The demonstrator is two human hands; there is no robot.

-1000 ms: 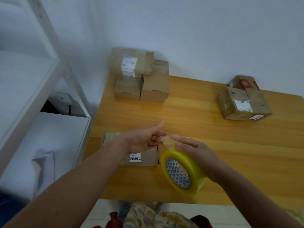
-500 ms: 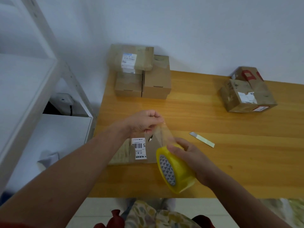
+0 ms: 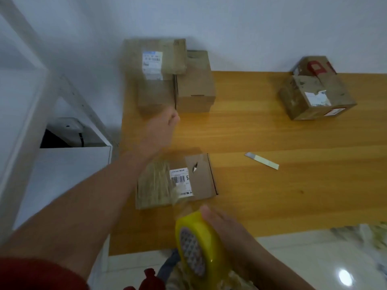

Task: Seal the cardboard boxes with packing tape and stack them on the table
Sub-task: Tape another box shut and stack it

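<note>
**Tape strip drawn out farther over the flat box**

Since half a second ago the left hand (image 3: 165, 126) has travelled away from the body, toward the stacked boxes at the back of the table, and the right hand (image 3: 226, 227) has pulled the tape roll (image 3: 196, 243) back to the near edge, so the clear strip of tape (image 3: 178, 193) between them is much longer.

At far left stands a white shelf unit (image 3: 31, 101), off the wooden table (image 3: 272, 195). The left hand's fingers are curled in tight; they seem to pinch the strip's free end, though motion blur hides the pinch itself. Just beyond that hand, three sealed boxes (image 3: 195, 88) sit against the wall, one lying across the top of the others.

Below the left forearm the flat box (image 3: 199, 178) lies near the table's front edge, label up, with the strip passing above its top. The right hand grips the yellow roll on edge, thumb on its rim and fingers wrapped behind.

Right of the flat box, apart from it, a small pale strip (image 3: 261, 161) lies on the wood. Two worn boxes (image 3: 318, 97) sit touching at the far right.
</note>
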